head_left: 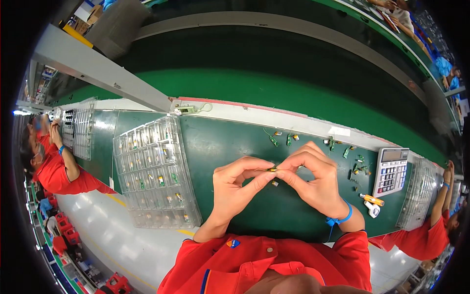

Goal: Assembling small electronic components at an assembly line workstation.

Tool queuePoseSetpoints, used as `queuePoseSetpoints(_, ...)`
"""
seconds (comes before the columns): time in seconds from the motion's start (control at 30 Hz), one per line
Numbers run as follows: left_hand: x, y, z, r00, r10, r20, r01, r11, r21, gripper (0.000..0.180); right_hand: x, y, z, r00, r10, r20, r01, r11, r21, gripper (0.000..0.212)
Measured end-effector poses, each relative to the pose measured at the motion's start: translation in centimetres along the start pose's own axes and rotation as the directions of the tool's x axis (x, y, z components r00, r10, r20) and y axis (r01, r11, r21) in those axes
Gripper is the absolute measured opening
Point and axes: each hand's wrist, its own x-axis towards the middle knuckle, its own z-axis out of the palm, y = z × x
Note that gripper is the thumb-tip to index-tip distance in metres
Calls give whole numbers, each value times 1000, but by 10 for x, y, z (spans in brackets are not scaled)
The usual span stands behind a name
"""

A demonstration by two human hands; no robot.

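Over the green bench my left hand (234, 185) and my right hand (313, 179) meet, fingertips pinched together. Between them is a small circuit board (272, 170) with a yellowish part, mostly covered by the fingers. A little silver-and-yellow piece (275, 183) shows just below the pinch. Several loose green circuit boards (332, 143) with thin wires and small cells lie beyond and to the right of my right hand. To the left of my left hand is a clear plastic compartment tray (155, 171), with small boards and parts in many pockets.
At the right are a calculator (390, 171), an orange tube-shaped tool (372, 200) and a white roll-like item (372, 209). Another clear tray (418, 193) lies farther right. A grey post (103, 71) rises at the far left. Co-workers in red (66, 174) sit on both sides.
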Motion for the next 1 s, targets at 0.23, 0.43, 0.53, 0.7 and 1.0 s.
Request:
queuePoseSetpoints(0.23,-4,-2,-1,999,-13,-50,5,990,-142,12,1,-7,3,989,-120,-84,117,992,-41,21)
queuePoseSetpoints(0.43,-4,4,3,996,34,-82,-40,996,-78,12,-4,2,5,964,-257,-62,250,963,-100,27)
queuePoseSetpoints(0.53,-5,-2,-1,989,146,-34,-146,989,-13,14,-4,6,9,928,-352,-123,337,933,-126,28)
queuePoseSetpoints(0.7,-4,1,0,987,157,-21,-157,988,-6,15,-5,8,8,905,-400,-142,377,912,-162,27)
queuePoseSetpoints(1.0,0,0,-9,989,65,130,-32,969,-245,13,1,7,-3,904,-425,-38,419,901,-110,23)
